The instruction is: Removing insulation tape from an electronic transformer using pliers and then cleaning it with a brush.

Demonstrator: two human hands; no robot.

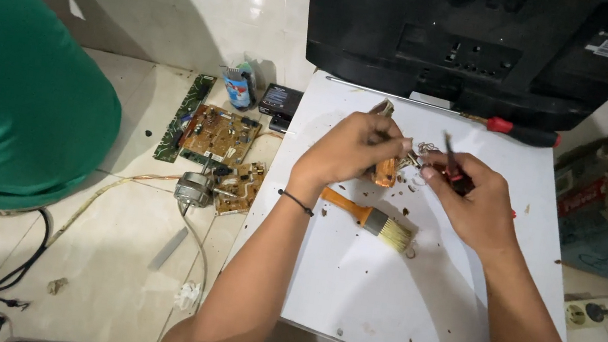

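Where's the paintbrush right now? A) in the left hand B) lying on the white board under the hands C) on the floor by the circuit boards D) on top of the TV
B: the paintbrush lies flat on the white board, below the left hand and right hand, touched by neither.

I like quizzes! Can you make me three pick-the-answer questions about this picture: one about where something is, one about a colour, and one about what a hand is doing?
1. Where does the paintbrush lie?
A. On the white board
B. On the floor
C. On the black TV back

2. What colour is the screwdriver handle?
A. Blue
B. Red
C. Yellow

3. What is the left hand doing?
A. Resting flat
B. Gripping a small brown part
C. Holding the brush

Answers: 1 A, it lies on the board below the hands. 2 B, its grip is red. 3 B, the fingers close round the part.
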